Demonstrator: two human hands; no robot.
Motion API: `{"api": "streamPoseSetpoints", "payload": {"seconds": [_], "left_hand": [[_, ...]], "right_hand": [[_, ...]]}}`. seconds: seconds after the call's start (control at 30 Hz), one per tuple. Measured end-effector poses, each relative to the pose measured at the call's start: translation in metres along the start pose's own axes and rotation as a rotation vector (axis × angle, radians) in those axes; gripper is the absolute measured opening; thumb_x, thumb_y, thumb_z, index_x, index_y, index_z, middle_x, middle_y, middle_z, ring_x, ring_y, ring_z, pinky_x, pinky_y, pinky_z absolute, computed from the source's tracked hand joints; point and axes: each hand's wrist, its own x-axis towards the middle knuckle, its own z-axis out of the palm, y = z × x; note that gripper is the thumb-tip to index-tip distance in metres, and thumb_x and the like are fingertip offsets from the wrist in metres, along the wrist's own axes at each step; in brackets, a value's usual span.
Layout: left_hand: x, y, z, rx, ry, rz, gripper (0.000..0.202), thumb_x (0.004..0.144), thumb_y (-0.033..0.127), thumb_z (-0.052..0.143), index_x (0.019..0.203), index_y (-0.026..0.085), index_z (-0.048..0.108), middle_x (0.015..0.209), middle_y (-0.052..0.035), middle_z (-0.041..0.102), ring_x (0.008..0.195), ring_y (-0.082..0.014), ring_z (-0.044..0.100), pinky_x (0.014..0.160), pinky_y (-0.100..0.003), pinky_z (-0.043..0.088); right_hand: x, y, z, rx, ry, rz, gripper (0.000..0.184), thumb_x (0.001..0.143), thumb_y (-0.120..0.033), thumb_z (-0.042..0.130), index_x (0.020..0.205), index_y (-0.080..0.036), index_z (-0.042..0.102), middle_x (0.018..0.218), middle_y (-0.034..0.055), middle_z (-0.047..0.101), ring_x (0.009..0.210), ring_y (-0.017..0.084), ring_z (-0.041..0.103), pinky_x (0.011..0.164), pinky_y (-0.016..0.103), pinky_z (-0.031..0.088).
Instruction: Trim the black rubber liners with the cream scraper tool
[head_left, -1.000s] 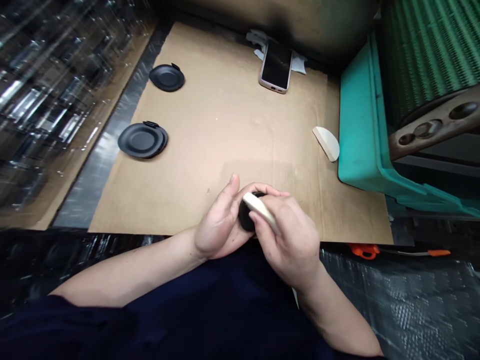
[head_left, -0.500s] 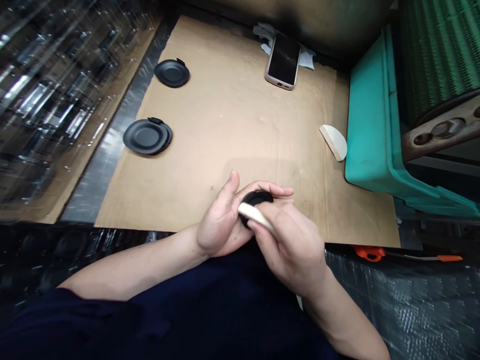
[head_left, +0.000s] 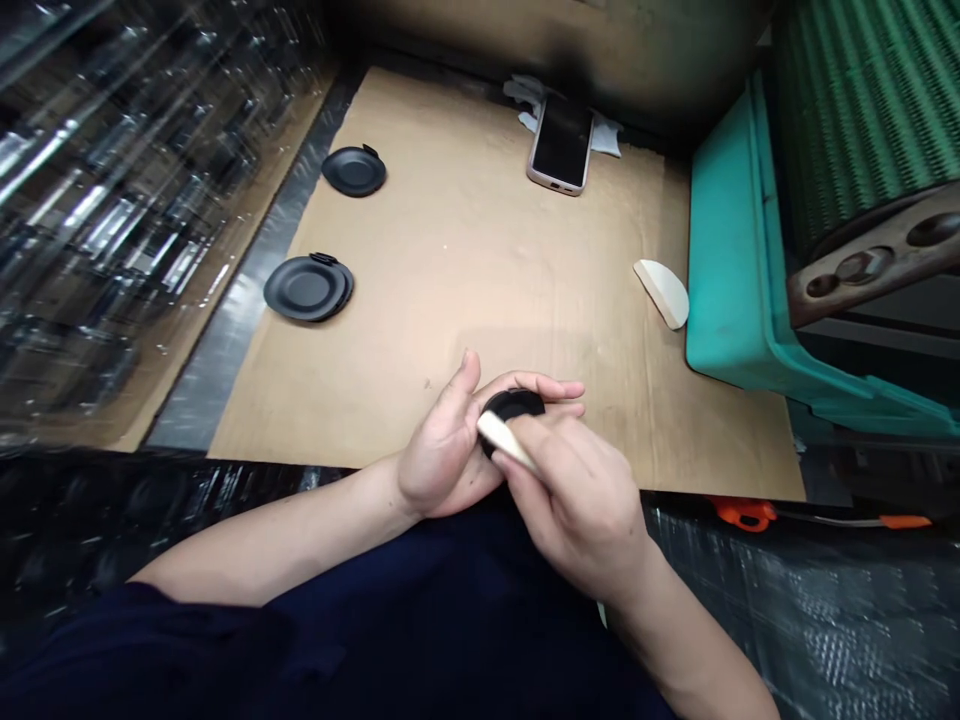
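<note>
My left hand (head_left: 444, 462) is palm up at the front of the cardboard, cupping a black round plastic lid (head_left: 519, 403) with its thumb raised away. In my right hand (head_left: 589, 490) a cream sponge (head_left: 502, 436) is pinched between thumb and fingers. The sponge's tip rests against the lid's inner face; my right fingers hide part of both. On the left of the cardboard lie a single black lid (head_left: 354, 171) and a small overlapping stack of black lids (head_left: 307, 288). A half-round cream sponge (head_left: 664, 293) lies to the right.
Cardboard (head_left: 450, 260) covers the work surface. A phone (head_left: 561, 145) lies on white tissue at the back. The teal crate (head_left: 724, 250) borders the right side, beside green ribbed machinery (head_left: 862, 120). Clear plastic packaging (head_left: 112, 220) fills the left. An orange-handled tool (head_left: 746, 513) sits at the front right edge.
The view has shifted slightly, so things on the cardboard appear a little lower. My right hand has moved the sponge slightly across the lid; both hands keep their hold.
</note>
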Motion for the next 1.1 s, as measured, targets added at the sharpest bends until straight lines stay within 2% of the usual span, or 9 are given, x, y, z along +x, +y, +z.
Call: {"api": "streamPoseSetpoints", "payload": {"seconds": [0.07,0.13,0.27,0.53,0.67,0.83,0.9,1.0,1.1], "left_hand": [[0.0,0.001,0.001,-0.001,0.009,0.031,0.074,0.099,0.071,0.028,0.108,0.012,0.071,0.145,-0.0188,0.059,0.14,-0.0368,0.049,0.122,-0.052,0.029],[0.0,0.002,0.003,-0.009,-0.002,0.054,0.075,0.099,0.07,0.024,0.107,0.012,0.071,0.147,-0.019,0.057,0.14,-0.0369,0.05,0.122,-0.052,0.03],[0.0,0.002,0.005,-0.035,-0.028,0.086,0.081,0.101,0.068,0.013,0.106,0.012,0.071,0.145,-0.0188,0.058,0.141,-0.0356,0.05,0.122,-0.051,0.031],[-0.001,0.001,0.005,0.018,-0.025,0.124,0.077,0.102,0.065,0.013,0.105,0.013,0.07,0.143,-0.0187,0.06,0.142,-0.0351,0.049,0.124,-0.052,0.026],[-0.002,0.001,0.004,0.023,-0.028,0.117,0.077,0.101,0.066,0.015,0.106,0.012,0.07,0.145,-0.019,0.058,0.143,-0.0359,0.047,0.124,-0.052,0.027],[-0.002,-0.001,0.003,0.033,-0.055,0.087,0.073,0.101,0.068,0.022,0.109,0.013,0.07,0.146,-0.0174,0.058,0.145,-0.0356,0.044,0.124,-0.051,0.027],[-0.002,-0.002,0.003,0.048,-0.043,0.098,0.073,0.1,0.069,0.023,0.109,0.013,0.07,0.144,-0.0184,0.059,0.146,-0.0356,0.043,0.124,-0.05,0.026],[-0.001,-0.002,0.002,0.065,-0.001,0.143,0.068,0.103,0.063,0.025,0.11,0.012,0.07,0.145,-0.0188,0.059,0.147,-0.0349,0.042,0.125,-0.051,0.025],[-0.001,-0.003,0.002,0.068,0.035,0.2,0.047,0.106,0.045,0.034,0.113,0.014,0.069,0.149,-0.0155,0.056,0.149,-0.031,0.04,0.126,-0.048,0.023]], "right_hand": [[-0.004,-0.004,-0.003,0.056,-0.102,-0.037,0.022,0.099,-0.013,0.051,0.117,-0.015,0.064,0.089,0.0067,0.07,0.079,0.019,0.066,0.072,0.034,0.055],[-0.009,-0.007,-0.005,0.105,-0.132,-0.025,0.021,0.099,-0.014,0.052,0.116,-0.016,0.064,0.087,0.0052,0.069,0.078,0.018,0.065,0.071,0.033,0.055],[-0.012,-0.008,-0.006,0.079,-0.017,0.094,0.02,0.097,-0.015,0.057,0.116,-0.016,0.065,0.089,0.0052,0.068,0.077,0.017,0.065,0.069,0.032,0.054],[0.002,-0.009,0.006,-0.03,0.057,0.115,0.024,0.1,-0.019,0.054,0.12,-0.013,0.066,0.096,0.0092,0.071,0.086,0.02,0.069,0.074,0.034,0.058],[0.003,-0.01,0.003,-0.007,-0.02,0.07,0.021,0.1,-0.018,0.055,0.116,-0.012,0.067,0.09,0.0073,0.07,0.077,0.018,0.067,0.067,0.032,0.056],[0.007,-0.009,0.005,-0.057,0.132,0.101,0.025,0.099,-0.018,0.058,0.119,-0.007,0.066,0.101,0.0132,0.071,0.091,0.023,0.07,0.077,0.034,0.058],[0.006,-0.011,0.008,-0.035,0.102,0.07,0.025,0.098,-0.017,0.058,0.119,-0.007,0.066,0.099,0.0127,0.071,0.087,0.022,0.069,0.074,0.034,0.058],[0.0,-0.014,0.009,0.009,0.006,0.021,0.021,0.098,-0.015,0.056,0.114,-0.008,0.067,0.088,0.0089,0.068,0.077,0.019,0.066,0.067,0.032,0.055],[-0.01,-0.009,0.008,-0.045,0.003,0.037,0.021,0.098,-0.015,0.057,0.115,-0.009,0.067,0.083,0.0067,0.065,0.072,0.018,0.064,0.062,0.03,0.052]]}}
